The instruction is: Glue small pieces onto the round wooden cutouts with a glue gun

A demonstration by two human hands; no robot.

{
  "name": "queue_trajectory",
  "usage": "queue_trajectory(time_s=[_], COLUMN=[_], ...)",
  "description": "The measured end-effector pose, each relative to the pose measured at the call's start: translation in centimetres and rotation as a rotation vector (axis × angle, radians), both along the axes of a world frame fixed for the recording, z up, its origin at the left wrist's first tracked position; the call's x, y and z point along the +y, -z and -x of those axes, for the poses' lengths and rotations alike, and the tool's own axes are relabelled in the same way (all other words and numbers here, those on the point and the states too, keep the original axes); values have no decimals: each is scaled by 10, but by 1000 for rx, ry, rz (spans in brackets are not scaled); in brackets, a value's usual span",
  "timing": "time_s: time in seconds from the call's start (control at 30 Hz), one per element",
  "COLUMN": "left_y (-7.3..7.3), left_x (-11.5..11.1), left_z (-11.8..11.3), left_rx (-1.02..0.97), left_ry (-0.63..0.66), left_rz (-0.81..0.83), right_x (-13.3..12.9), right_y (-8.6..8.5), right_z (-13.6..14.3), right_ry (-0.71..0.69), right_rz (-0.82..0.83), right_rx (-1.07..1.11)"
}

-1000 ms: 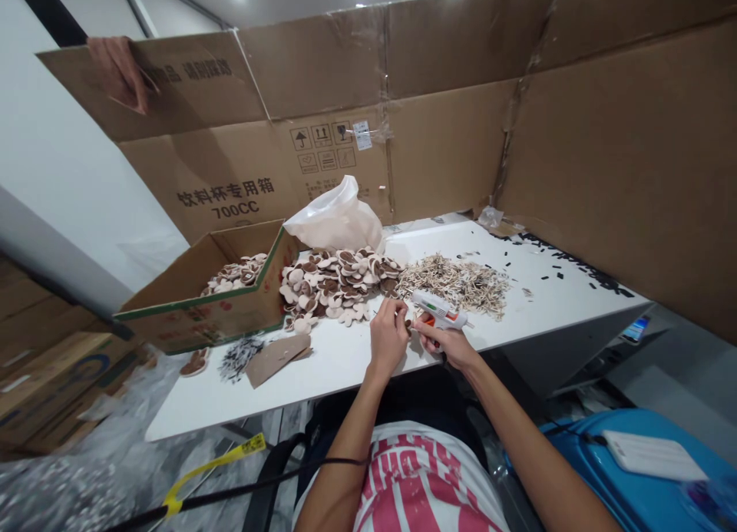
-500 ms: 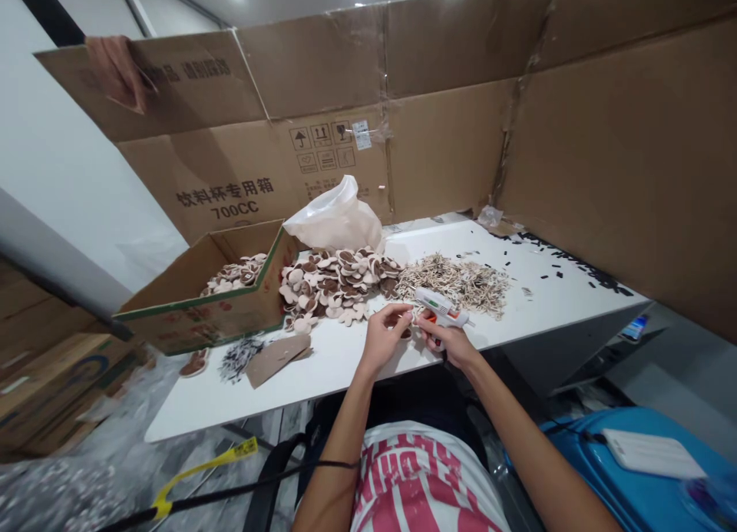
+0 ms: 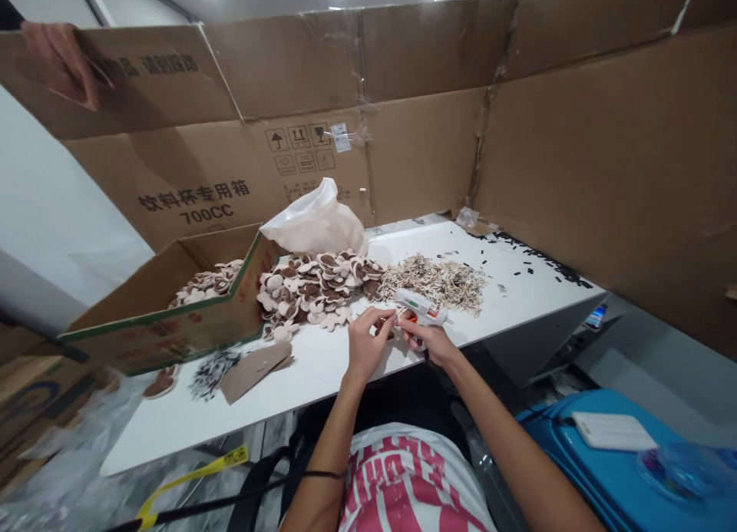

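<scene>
My right hand is wrapped round a white glue gun with orange parts, near the table's front edge. Close beside it, my left hand has thumb and forefinger pinched together; what they hold is too small to make out. A brown felt piece shows partly behind the left fingers. Behind the hands lie a heap of brown and cream felt shapes and a pile of small cream strips.
An open cardboard box holding felt shapes stands at the left, near dark slivers and brown card. A plastic bag is behind the heap. Black bits lie right. Another person's hand hangs over the cardboard wall.
The view has turned slightly right, so things appear further left. Both hands remain close together, the right one still round the glue gun.
</scene>
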State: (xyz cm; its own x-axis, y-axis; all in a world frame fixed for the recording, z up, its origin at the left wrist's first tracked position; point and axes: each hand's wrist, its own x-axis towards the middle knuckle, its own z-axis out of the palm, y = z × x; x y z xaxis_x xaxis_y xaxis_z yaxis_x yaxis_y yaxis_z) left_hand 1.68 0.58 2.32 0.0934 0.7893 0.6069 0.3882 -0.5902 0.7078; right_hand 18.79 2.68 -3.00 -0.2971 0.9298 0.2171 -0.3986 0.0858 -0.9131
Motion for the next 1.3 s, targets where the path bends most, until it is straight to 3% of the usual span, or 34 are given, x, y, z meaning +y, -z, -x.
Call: queue_trajectory(time_s=[0.23,0.4,0.53,0.67,0.87,0.97,1.1,1.3], left_y=[1,0,-12,-29,-30,-30,-40,-49], left_x=[-1,-1,-6,-18,-36,-37,-37,-34], left_z=[0,26,68,129,239,278,297,293], left_rx=[-33,-82,19,143,302,455,595,626], left_ry=[-113,-252,-484,-660,-923,-911,-817,-989], left_rz=[10,8,-117,-162,-11,68,135,173], right_x=[2,-1,-5,-8,-10,-10,-8,-8], right_y=[1,0,-2,-4,-4,-2,0,-1], right_z=[1,1,1,2,2,1,1,1], right_ry=[40,46,75,83,80,79,98,103], right_rz=[49,48,56,53,53,57,67,67], right_rx=[3,20,35,30,7,26,29,12])
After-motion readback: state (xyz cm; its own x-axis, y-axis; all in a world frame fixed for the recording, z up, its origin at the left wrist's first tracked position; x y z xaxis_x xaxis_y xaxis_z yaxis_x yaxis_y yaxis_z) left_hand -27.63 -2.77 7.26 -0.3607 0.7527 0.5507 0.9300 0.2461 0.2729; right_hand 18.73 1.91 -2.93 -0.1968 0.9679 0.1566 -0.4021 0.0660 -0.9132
